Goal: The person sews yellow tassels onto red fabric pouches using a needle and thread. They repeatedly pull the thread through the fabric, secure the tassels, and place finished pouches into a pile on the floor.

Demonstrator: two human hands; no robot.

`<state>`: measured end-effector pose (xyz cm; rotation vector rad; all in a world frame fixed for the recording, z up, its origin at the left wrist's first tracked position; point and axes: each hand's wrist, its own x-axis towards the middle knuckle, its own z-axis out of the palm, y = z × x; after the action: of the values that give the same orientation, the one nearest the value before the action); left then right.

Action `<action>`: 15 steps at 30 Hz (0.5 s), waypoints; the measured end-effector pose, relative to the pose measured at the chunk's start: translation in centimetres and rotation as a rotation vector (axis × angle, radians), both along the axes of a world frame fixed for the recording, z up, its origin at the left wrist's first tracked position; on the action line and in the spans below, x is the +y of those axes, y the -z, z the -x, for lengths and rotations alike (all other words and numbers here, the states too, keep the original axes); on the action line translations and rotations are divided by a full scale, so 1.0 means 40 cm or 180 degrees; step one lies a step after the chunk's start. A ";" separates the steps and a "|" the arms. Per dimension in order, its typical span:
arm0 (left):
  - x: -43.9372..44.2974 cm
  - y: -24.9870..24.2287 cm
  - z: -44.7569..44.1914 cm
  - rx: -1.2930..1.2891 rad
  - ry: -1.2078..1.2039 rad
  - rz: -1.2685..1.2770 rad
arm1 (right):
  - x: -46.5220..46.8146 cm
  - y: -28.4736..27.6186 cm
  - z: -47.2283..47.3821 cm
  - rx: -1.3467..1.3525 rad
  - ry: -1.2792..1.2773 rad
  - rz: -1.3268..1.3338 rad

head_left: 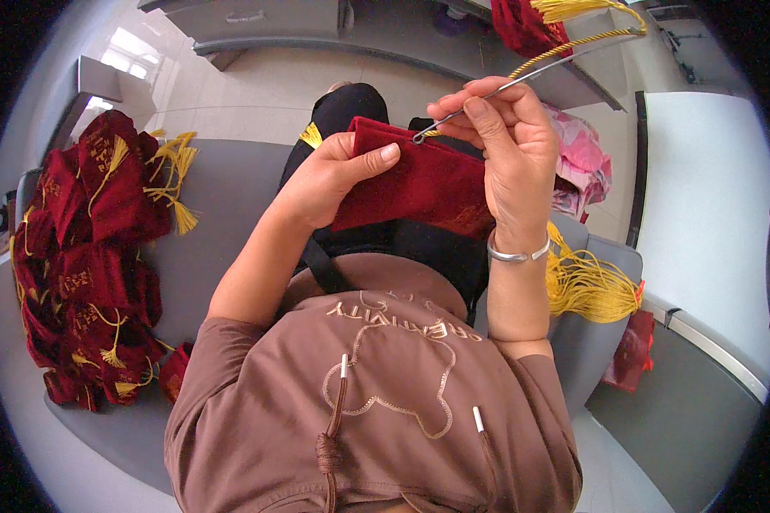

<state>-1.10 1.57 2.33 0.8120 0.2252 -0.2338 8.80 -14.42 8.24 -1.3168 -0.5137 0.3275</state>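
Observation:
My left hand (333,173) grips the left end of a dark red velvet pouch (417,186), thumb on its front face. Between the thumb and fingers of my right hand (497,122) is a long thin metal rod (552,65), its small looped end touching the pouch's upper edge. A twisted yellow cord (542,58) with a tassel (574,9) runs beside the rod, and the two meet at the rod's far end. Part of the cord is hidden behind my right fingers. A small yellow tassel (310,135) shows just left of the pouch, over my black-clad leg.
Many red pouches with yellow tassels (96,276) are heaped on the grey seat at left. A bundle of yellow cords (590,282) lies at right, near pink patterned cloth (581,160). More red cloth (526,32) is at the top, by a grey cabinet (276,22).

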 end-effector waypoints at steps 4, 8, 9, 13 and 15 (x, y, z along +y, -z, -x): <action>-0.001 0.005 0.002 0.0065 0.0030 0.0024 | -0.004 0.018 -0.005 0.0112 -0.0075 0.0085; -0.005 0.012 0.003 0.0190 0.0057 0.0023 | -0.011 0.025 -0.019 0.0199 -0.0215 0.0306; -0.006 0.013 0.002 0.0139 0.0120 0.0066 | -0.013 0.026 -0.022 0.0217 -0.0269 0.0332; -0.005 0.012 0.002 0.0093 0.0180 0.0081 | -0.020 0.030 -0.027 0.0171 -0.0554 0.0573; -0.002 0.009 0.001 0.0117 0.0174 0.0035 | -0.021 0.039 -0.022 0.0188 -0.0648 0.0658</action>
<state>-1.14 1.50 1.99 0.8041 0.2362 -0.3011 9.70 -15.28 6.69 -1.4526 -0.5767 0.5994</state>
